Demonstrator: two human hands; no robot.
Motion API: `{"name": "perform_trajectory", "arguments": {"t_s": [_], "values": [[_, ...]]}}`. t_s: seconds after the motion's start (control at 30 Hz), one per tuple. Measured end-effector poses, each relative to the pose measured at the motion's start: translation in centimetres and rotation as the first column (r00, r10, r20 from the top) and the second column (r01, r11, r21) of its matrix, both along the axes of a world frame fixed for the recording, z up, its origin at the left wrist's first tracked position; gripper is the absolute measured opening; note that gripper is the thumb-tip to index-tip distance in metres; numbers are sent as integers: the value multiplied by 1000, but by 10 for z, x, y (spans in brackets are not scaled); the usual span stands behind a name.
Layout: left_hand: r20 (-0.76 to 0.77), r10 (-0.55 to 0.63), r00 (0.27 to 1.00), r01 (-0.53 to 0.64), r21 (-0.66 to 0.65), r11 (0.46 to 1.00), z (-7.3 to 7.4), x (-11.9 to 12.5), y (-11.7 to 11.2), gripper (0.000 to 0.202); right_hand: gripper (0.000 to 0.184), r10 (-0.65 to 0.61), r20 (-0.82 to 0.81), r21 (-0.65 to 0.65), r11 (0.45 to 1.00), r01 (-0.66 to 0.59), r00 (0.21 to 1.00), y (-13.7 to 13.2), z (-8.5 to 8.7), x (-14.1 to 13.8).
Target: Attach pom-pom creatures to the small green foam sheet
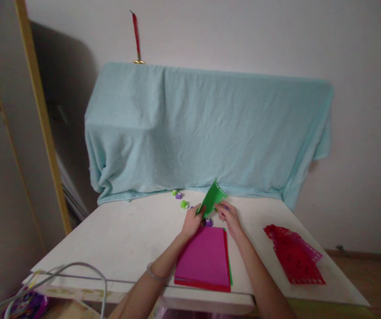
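Observation:
My left hand [193, 220] is closed on a folded sheet of green paper [213, 198], thumb on top. A row of small square holes runs along the paper's upper right edge. My right hand [227, 213] is at the paper's lower right edge with its fingers pressed together; a bit of purple shows by them, but what they hold is hidden. Just beneath the green paper sits a small purple piece with a white top [208, 222]. Below my hands lies a stack of coloured paper [203, 259], magenta on top, with red and green edges showing.
Several small green and purple pieces, such as a green one [184, 204], lie behind my left hand. Red and magenta perforated paper [295, 259] rests at the table's right. A light blue cloth [210, 133] hangs behind. A grey cable [87, 265] loops over the front left edge.

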State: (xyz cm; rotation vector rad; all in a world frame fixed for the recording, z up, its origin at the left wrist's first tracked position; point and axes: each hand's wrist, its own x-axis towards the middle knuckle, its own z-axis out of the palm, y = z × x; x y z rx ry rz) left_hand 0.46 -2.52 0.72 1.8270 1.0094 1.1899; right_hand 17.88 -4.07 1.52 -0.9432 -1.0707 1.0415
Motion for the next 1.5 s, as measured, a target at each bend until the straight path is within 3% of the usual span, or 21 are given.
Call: {"name": "perform_trajectory", "arguments": {"t_s": [0.27,0.53,0.9,1.1,1.27,1.4,1.5], "values": [[1,18,1000,-19,9,1000,-1,0,0,41,33,106,70,-51,993,-103,992,-5,4,-6],[26,8,1000,-9,15,1000,-1,1,0,39,37,72,76,-46,997,-69,995,-2,0,-4],[-29,-13,999,15,64,998,3,-2,-1,29,32,-127,-20,-24,992,127,992,4,-5,5],[-25,-17,1000,18,67,998,1,-1,0,29,33,-342,-124,-21,939,342,931,1,-3,11],[-20,19,1000,-18,47,999,0,-1,1,32,34,-400,-183,-81,916,392,898,2,-2,16],[4,31,1000,-31,8,999,-1,0,0,40,34,-370,-120,-86,928,361,921,3,-6,13],[14,26,1000,-25,-4,1000,-1,0,0,43,35,-377,43,-58,924,379,925,4,-14,10]]}}
